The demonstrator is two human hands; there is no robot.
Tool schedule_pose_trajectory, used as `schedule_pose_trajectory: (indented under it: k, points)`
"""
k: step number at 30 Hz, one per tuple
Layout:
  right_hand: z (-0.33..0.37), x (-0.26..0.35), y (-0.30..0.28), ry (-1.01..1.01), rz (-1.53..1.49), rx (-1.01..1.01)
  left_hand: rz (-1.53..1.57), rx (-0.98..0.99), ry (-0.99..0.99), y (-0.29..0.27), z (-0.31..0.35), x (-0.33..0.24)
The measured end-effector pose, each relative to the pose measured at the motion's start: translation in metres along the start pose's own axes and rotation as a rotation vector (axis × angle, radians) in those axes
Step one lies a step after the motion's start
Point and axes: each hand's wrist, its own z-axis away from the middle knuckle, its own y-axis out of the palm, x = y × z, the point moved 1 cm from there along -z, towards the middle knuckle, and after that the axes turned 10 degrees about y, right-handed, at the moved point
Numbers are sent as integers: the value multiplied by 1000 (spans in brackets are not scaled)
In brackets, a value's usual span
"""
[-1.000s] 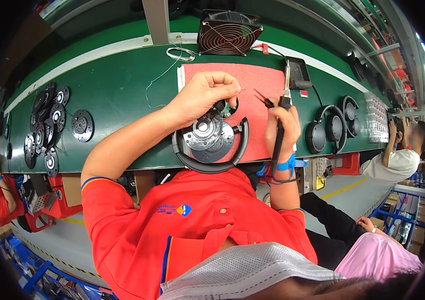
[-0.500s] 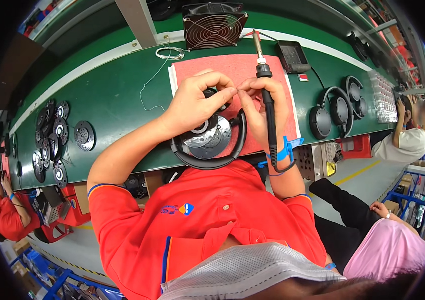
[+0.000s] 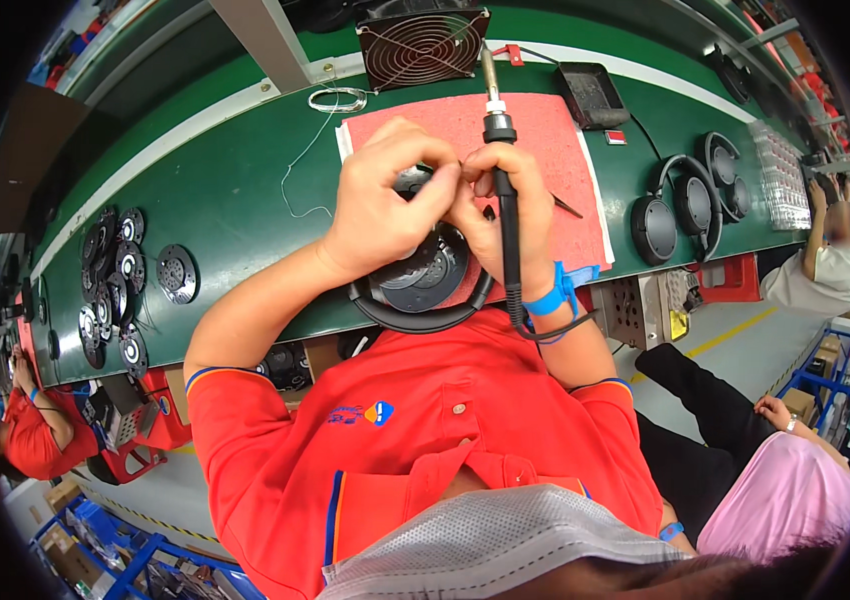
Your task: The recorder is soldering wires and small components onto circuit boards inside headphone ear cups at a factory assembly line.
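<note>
My left hand is closed in a pinch above the pink mat, its fingertips meeting those of my right hand; what they pinch is too small to make out. My right hand also holds a soldering iron, handle between the fingers, metal tip pointing away from me. Below the hands lies a headphone with a black headband curving toward me. A round dark ear-cup part sits inside the curve, partly covered by my left hand.
A fan, a black tray and a coil of solder wire stand at the back. Round speaker plates lie left, headphones right. A dark pointed tool rests on the mat. Co-workers sit at both sides.
Both hands have shifted slightly left over the mat, and the soldering iron has moved left with my right hand. The dark pointed tool now shows beside that hand. The view has shifted a little.
</note>
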Motion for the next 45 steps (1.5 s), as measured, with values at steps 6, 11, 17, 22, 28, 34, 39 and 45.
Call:
schedule_pose_trajectory:
  k: [6, 11, 17, 22, 28, 34, 39, 45]
  points:
    - [-4, -27, -46, -130, 487, -8, 468, 15, -505, -8, -4, 12]
    - [4, -40, -84, -66, 638, 119, 574, 50, -574, -4, -2, 17]
    - [5, -39, -80, -93, 656, 185, 572, 80, -597, -3, 0, 17]
    - [8, -33, -65, -147, 241, 147, 576, 108, -582, -1, 0, 16]
    - [7, -26, -54, -130, 157, 183, 668, 134, -623, -2, 0, 15]
    - [7, -26, -53, -91, 101, 160, 680, 137, -649, -3, 0, 16]
    - [8, -29, -53, -75, 43, 132, 676, 142, -640, -3, -1, 16]
    - [8, -29, -53, -62, 29, 140, 683, 138, -638, -2, 1, 18]
